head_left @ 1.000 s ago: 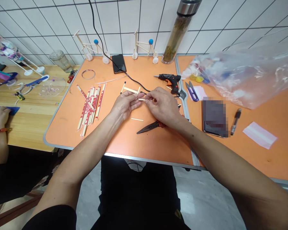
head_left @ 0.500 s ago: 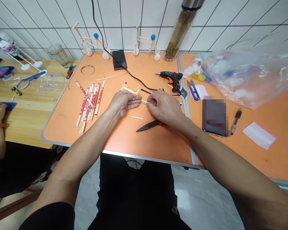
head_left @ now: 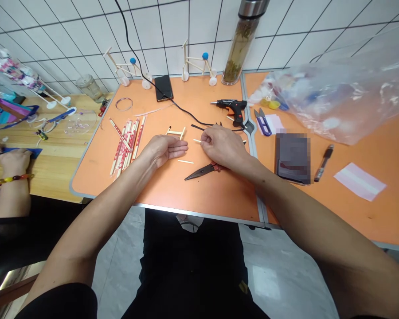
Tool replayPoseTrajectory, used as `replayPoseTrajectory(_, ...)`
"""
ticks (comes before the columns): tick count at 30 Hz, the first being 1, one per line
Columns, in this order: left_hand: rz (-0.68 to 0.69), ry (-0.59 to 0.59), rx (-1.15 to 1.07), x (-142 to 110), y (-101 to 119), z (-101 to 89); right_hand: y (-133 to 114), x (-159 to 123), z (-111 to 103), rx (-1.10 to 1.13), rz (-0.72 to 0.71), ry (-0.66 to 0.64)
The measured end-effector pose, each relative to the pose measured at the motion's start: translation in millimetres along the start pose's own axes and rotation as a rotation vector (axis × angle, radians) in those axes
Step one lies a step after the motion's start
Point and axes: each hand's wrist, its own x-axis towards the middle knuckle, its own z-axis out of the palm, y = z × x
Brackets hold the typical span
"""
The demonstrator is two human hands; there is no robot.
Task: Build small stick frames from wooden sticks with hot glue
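Between the thumb and fingers of my left hand (head_left: 166,149) is a small frame of glued wooden sticks (head_left: 176,132), one tip dark. My right hand (head_left: 219,144) pinches a short wooden stick (head_left: 197,141), its pale end pointing toward the left hand with a gap between. Another short stick (head_left: 186,162) lies on the orange table below the hands. Pliers (head_left: 201,171) with dark jaws rest under my right hand, their handles mostly covered. Left of my left hand is a pile of paper-wrapped chopsticks (head_left: 128,141).
A glue gun (head_left: 232,108) with a black cable lies behind my right hand. Two stick bicycles (head_left: 199,62) stand by the wall near a phone (head_left: 163,87) and a tea bottle (head_left: 239,48). Snips (head_left: 263,122), a pen (head_left: 323,163) and a plastic bag (head_left: 332,97) are right. A co-worker's hand (head_left: 16,164) is left.
My hands have drawn apart, so the right-hand stick no longer reaches my left fingertips. The stick frame has tilted in my left hand. The camera view has shifted slightly.
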Motion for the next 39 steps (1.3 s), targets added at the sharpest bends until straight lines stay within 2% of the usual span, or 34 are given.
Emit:
replayPoseTrajectory(3, 0.010, -0.019, 0.113, -14, 1, -6.6, 0, 1, -1, 0.010, -0.003, -0.008)
replayPoseTrajectory(5, 0.066, -0.036, 0.231, -19, 1, -11.4, -1, 1, -1, 0.009, 0.009, -0.018)
replayPoseTrajectory(7, 0.239, -0.029, 0.402, -15, 0, -16.6, -1, 1, -1, -0.007, 0.014, -0.028)
replayPoseTrajectory(10, 0.699, 0.065, 0.818, 4, 0, -23.3, 0, 2, 0, -0.030, 0.005, -0.043)
replayPoseTrajectory(11, 0.814, 0.073, 0.986, 12, 0, -24.7, 0, 2, 0, -0.037, 0.006, -0.050)
replayPoseTrajectory(14, 0.997, 0.024, 1.309, 33, 1, -26.2, 0, 3, 1, -0.069, 0.012, -0.060)
replayPoseTrajectory(18, 1.069, -0.038, 1.406, 45, -3, -25.8, -4, 7, -2, -0.143, -0.002, -0.081)
replayPoseTrajectory(26, 1.125, -0.087, 1.378, 44, -10, -34.7, -19, 24, -5, -0.309, -0.047, -0.173)
replayPoseTrajectory(39, 1.124, -0.124, 1.373, 41, -12, -36.6, -7, 25, 7, -0.272, -0.051, -0.192)
